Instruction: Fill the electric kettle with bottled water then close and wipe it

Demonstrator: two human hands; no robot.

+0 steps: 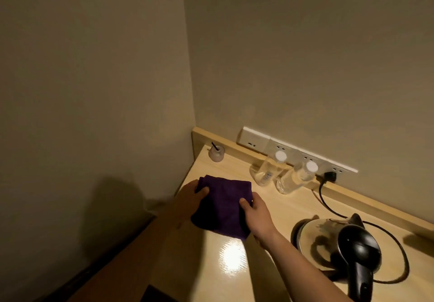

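Note:
A folded dark purple cloth (223,205) lies at the left end of the pale wooden counter (288,210). My left hand (190,198) grips its far left corner and my right hand (254,215) grips its right edge, thumbs on top. The glass electric kettle (328,238) with a black lid and handle stands at the right, lid down, apart from both hands. Two clear water bottles with white caps, one (270,168) left of the other (296,177), stand against the back ledge.
A wall socket strip (298,151) runs along the back ledge, with a black plug and cord (328,198) looping around the kettle. A small round jar with a dark stick (216,152) sits in the far left corner. Walls close the left and back.

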